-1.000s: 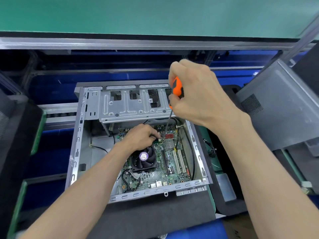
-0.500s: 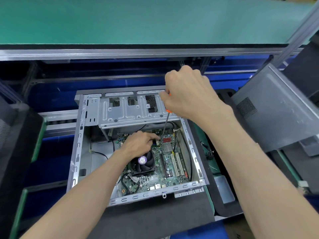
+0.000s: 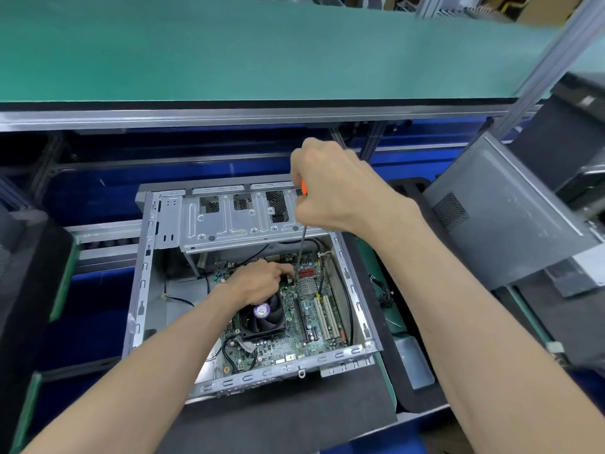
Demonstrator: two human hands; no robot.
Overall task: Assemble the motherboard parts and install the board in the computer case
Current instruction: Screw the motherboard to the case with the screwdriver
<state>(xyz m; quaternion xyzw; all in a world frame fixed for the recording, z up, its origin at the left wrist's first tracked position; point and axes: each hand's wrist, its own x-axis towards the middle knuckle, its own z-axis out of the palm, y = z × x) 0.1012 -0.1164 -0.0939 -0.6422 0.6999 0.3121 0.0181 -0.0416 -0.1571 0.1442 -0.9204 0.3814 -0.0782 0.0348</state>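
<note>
Green-matted shelving overlooks the computer case (image 3: 144,283); right hand (image 3: 337,188) grips the screwdriver (image 3: 300,253). Left hand (image 3: 258,283) seems to pinch the screw; hold the shaft upright over the motherboard (image 3: 294,329).

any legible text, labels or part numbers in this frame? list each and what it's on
None can be read.
Purple sticker on the CPU fan: print there, too blurred.
Motherboard: silkscreen and chip markings too small.
Computer case: no lettering visible.
Screwdriver: no marking visible on the orange handle.
</note>
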